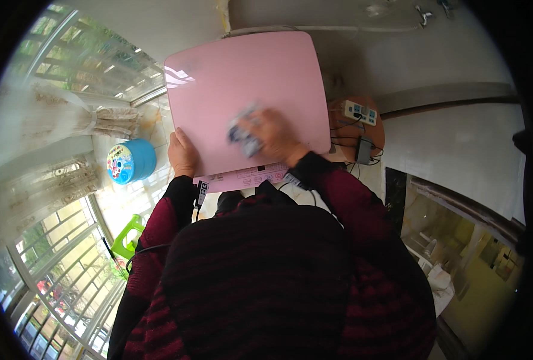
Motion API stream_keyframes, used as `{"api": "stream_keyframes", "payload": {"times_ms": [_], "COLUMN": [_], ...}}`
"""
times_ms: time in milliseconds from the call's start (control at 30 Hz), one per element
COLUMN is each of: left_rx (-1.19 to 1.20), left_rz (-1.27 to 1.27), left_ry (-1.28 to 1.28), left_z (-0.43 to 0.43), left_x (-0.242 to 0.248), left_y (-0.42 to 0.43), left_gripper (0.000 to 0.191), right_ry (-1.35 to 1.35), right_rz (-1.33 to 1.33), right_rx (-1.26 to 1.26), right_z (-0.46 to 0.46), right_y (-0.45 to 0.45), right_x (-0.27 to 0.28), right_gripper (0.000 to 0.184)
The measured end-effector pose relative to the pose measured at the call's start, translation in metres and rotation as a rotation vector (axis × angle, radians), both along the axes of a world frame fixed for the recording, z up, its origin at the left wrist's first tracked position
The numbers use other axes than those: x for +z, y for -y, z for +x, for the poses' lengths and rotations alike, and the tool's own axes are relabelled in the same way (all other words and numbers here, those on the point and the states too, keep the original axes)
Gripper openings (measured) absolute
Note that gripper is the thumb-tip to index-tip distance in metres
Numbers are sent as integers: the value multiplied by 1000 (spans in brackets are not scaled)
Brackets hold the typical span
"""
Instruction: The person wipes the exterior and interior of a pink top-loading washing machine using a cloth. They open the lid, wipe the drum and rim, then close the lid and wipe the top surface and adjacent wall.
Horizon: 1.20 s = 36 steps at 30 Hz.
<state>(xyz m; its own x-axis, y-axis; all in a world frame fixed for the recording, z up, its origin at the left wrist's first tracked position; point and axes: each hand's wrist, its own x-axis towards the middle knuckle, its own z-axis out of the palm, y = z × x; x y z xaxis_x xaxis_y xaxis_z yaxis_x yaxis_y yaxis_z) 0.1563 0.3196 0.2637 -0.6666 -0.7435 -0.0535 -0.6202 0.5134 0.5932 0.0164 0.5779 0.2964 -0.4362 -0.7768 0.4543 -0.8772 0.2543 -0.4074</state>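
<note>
Before me is a glossy pink top panel (244,76) with rounded corners. A pink control strip (248,177) with printed icons shows below its near edge. My left hand (183,155) grips the panel's left edge near the front corner, and the fingers on the far side of the edge are hidden. On the panel's surface, right of its centre line, my right hand (275,135) presses a crumpled grey-and-white cloth (246,132). Both the hand and the cloth are blurred by motion.
A round brown stool top (352,130) at the right bears a white power strip (360,112), a dark adapter (363,150) and tangled cables. A blue drum-shaped stool (134,161) and a green plastic stool (129,236) stand at the left, by curtains (113,120) and barred windows.
</note>
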Motion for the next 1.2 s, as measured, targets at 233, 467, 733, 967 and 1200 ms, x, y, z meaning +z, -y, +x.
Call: {"api": "stream_keyframes", "payload": {"times_ms": [233, 467, 733, 967, 1200], "left_rx": [7, 28, -40, -19, 0], "left_rz": [81, 136, 81, 135, 224], "left_ry": [-12, -37, -183, -59, -23], "left_z": [5, 5, 8, 5, 7], "left_x": [-5, -4, -12, -2, -3], "left_y": [4, 8, 10, 7, 10], "left_gripper": [58, 55, 41, 49, 46], "right_ry": [1, -66, -56, -41, -58], "right_rz": [163, 165, 8, 253, 253], "right_rx": [-784, -672, 94, -777, -1146], "right_z": [-116, -64, 6, -168, -214], "right_y": [-68, 77, 160, 74, 113], "right_x": [0, 0, 4, 0, -4], "right_gripper": [72, 71, 56, 67, 41]}}
